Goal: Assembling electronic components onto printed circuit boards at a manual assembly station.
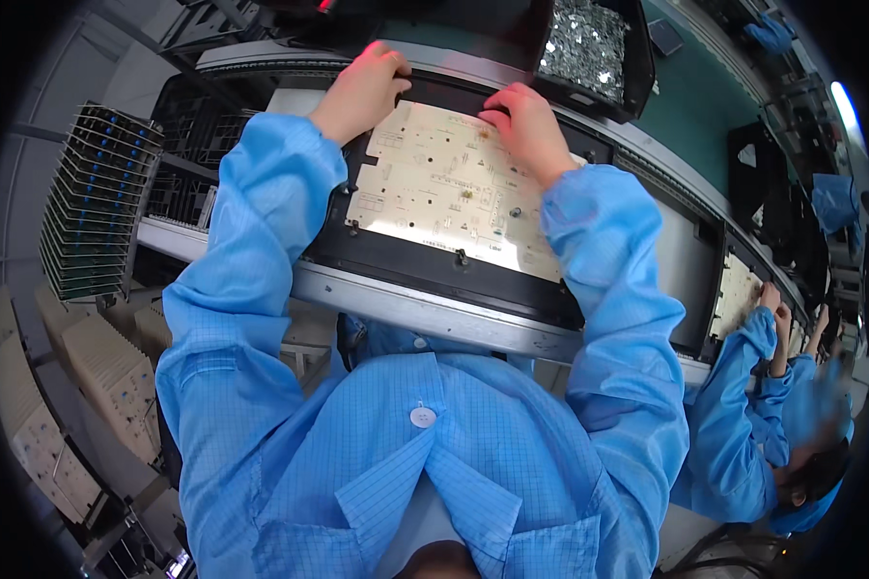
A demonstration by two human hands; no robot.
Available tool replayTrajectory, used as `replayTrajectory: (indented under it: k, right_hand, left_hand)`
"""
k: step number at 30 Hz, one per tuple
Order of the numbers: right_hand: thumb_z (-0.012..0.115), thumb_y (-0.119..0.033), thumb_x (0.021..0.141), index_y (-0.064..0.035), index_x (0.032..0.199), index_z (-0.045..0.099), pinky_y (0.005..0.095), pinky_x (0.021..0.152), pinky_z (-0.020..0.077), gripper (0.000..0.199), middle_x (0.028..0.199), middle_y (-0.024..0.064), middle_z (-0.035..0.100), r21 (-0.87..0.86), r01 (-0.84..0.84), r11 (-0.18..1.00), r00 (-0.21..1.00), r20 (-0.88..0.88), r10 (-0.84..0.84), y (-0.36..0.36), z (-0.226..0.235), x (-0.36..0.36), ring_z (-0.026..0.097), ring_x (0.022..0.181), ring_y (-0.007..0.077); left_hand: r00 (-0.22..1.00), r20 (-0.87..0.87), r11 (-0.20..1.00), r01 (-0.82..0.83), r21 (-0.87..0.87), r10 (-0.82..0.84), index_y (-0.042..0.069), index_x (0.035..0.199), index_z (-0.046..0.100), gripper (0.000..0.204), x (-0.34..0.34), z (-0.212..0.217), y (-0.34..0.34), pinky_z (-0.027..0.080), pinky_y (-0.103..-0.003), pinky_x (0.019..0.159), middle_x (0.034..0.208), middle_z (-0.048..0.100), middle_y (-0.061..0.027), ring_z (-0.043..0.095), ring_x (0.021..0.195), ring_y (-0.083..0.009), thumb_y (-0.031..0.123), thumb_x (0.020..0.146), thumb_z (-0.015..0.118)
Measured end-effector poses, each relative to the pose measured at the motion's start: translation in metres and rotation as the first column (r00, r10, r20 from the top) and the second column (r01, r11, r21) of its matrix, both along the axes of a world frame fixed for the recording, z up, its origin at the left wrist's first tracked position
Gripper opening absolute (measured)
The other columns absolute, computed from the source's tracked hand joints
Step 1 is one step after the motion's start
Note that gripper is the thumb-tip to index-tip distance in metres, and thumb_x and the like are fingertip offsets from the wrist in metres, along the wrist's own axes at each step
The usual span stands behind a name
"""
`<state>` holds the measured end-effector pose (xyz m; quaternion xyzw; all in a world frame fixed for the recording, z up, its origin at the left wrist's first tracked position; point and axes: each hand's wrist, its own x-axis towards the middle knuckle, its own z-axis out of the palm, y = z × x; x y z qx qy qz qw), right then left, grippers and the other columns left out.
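A cream-coloured circuit board [425, 159] lies in a black carrier frame [396, 253] on the conveyor in front of me. Small clips sit along the frame's edges, and a few small parts stand on the board. My left hand [365, 92] is at the far left corner of the frame, its fingers bent and closed. At the board's far edge, my right hand [531, 127] has its thumb and fingertips drawn together. What either hand pinches, if anything, is too small or hidden to make out.
A black bin [599, 53] of small shiny metal parts stands beyond the conveyor. On the left is a rack of stacked boards [101, 203], with more cream boards [111, 381] below it. To the right, co-workers in blue sleeves [734, 425] handle another board [736, 294]. A metal rail [434, 314] runs along the near side.
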<state>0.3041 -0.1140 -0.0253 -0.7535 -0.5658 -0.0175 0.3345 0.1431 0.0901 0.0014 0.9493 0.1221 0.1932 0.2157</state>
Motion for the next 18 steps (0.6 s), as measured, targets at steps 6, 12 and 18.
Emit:
replayTrajectory:
  k: [6, 12, 18]
  right_hand:
    - [0.066, 0.001, 0.079, 0.0005, 0.089, 0.071, 0.0347, 0.076, 0.0514, 0.011, 0.088, 0.0135, 0.066, -0.045, -0.095, 0.994, 0.979, -0.184, 0.086, -0.011, 0.007, 0.006, 0.063, 0.081, 0.0292]
    - [0.062, -0.003, 0.091, -0.0017, 0.105, 0.07, 0.0287, 0.078, 0.0506, 0.017, 0.097, 0.0116, 0.069, 0.064, 0.125, 0.99, 0.952, -0.288, -0.102, -0.067, 0.039, 0.03, 0.065, 0.088, 0.0198]
    - [0.069, -0.008, 0.084, -0.0023, 0.106, 0.071, 0.0295, 0.073, 0.0481, 0.023, 0.093, 0.0116, 0.067, -0.285, 0.224, 0.932, 0.97, -0.027, -0.242, -0.132, 0.038, 0.056, 0.062, 0.085, 0.0217]
  left_hand:
    - [0.998, -0.058, 0.999, -0.022, -0.033, 0.02, -0.004, 0.1, 0.064, 0.023, 0.012, -0.021, 0.0, 0.051, -0.039, 0.085, 0.097, 0.064, -0.0203, 0.063, 0.093, -0.0362, 0.009, 0.082, 0.068]
    - [0.991, -0.032, 0.991, 0.132, -0.028, -0.133, 0.0, 0.092, 0.065, 0.011, 0.006, -0.024, 0.012, 0.051, -0.041, 0.081, 0.093, 0.065, -0.018, 0.063, 0.092, -0.0361, 0.003, 0.081, 0.064]
    - [0.943, -0.05, 0.944, 0.328, -0.017, -0.329, -0.001, 0.097, 0.062, 0.013, -0.008, -0.015, 0.025, 0.051, -0.038, 0.081, 0.094, 0.061, -0.0132, 0.061, 0.091, -0.0343, -0.001, 0.083, 0.062]
